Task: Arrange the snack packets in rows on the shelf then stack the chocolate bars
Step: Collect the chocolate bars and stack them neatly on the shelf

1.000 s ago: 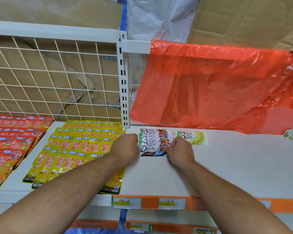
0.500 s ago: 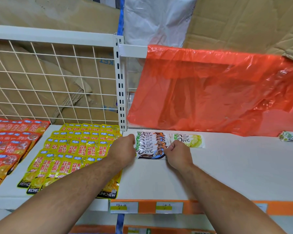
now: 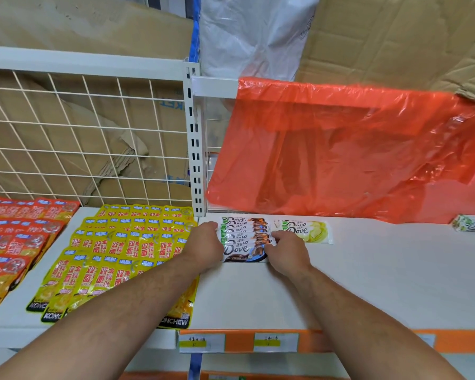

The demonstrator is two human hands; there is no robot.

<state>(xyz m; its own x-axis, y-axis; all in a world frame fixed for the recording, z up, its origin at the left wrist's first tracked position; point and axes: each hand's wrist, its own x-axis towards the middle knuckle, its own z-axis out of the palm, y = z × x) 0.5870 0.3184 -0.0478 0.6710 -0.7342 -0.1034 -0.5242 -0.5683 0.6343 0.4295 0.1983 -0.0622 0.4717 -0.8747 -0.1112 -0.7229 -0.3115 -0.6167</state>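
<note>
Rows of snack packets (image 3: 126, 250) on shelf (image 3: 368, 283) look done. Stacked chocolate bars (image 3: 243, 239) gripped endwise by left hand (image 3: 205, 246), right hand (image 3: 287, 249); pale bar (image 3: 303, 231), stray bar (image 3: 472, 223) unstacked.

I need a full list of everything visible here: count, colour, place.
yellow packets: many, yellow, rows left of centre
red packets: many, red, far left
chocolate bars: several, brown-white, pile at centre
single bar: one, pale yellow, right beside pile
far bar: one, white-green, right edge
plastic sheet: one, orange, upper right
wire grid: one, white, upper left
cardboard: brown, behind
shelf: white, under everything
left hand: grips pile's left end
right hand: fingers pinch pile's right end
</note>
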